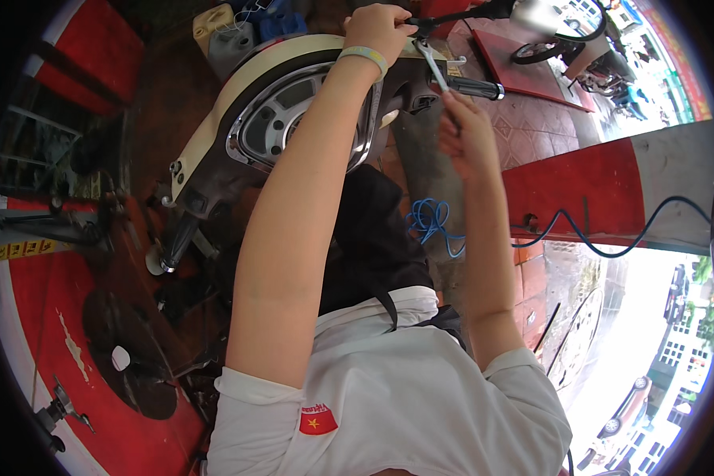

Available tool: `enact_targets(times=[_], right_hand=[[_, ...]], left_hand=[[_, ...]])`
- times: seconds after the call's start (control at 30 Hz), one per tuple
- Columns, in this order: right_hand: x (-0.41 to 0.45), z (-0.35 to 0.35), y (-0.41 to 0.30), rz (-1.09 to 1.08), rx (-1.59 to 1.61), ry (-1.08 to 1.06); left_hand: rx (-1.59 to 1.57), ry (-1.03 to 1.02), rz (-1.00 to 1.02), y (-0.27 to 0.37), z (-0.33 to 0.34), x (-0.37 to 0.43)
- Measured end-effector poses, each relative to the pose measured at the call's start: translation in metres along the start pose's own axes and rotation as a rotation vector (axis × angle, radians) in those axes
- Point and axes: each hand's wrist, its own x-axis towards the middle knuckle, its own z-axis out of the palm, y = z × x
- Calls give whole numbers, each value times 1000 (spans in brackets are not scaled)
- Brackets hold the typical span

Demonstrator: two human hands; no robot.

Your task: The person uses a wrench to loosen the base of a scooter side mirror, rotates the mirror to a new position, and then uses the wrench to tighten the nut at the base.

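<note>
A cream-and-black motor scooter stands before me, its chrome-rimmed instrument panel partly hidden behind my left forearm. My left hand reaches over the panel and grips the base of the black mirror stem. That stem runs right to a rear-view mirror, whose face looks blurred. In my right hand is a metal wrench, its upper end at the foot of the stem. Beside the wrench sits the right handlebar grip; the left handlebar grip points toward the lower left.
A coiled blue hose lies right of my legs and runs along a red-and-white wall. Plastic jugs stand behind the scooter. Beyond the right grip are a red board and a parked motorbike.
</note>
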Motion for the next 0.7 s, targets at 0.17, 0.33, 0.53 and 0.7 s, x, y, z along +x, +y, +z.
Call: enact_targets(times=[0.17, 0.33, 0.53, 0.7], right_hand=[[14, -25, -27, 6, -216, 28], [44, -56, -60, 89, -389, -145], [69, -62, -79, 31, -522, -229], [55, -68, -86, -3, -625, -146]], left_hand=[[18, 7, -33, 2, -1, -2], [8, -1, -42, 3, 0, 0], [64, 15, -67, 4, -1, -2], [69, 9, -85, 8, 0, -2]])
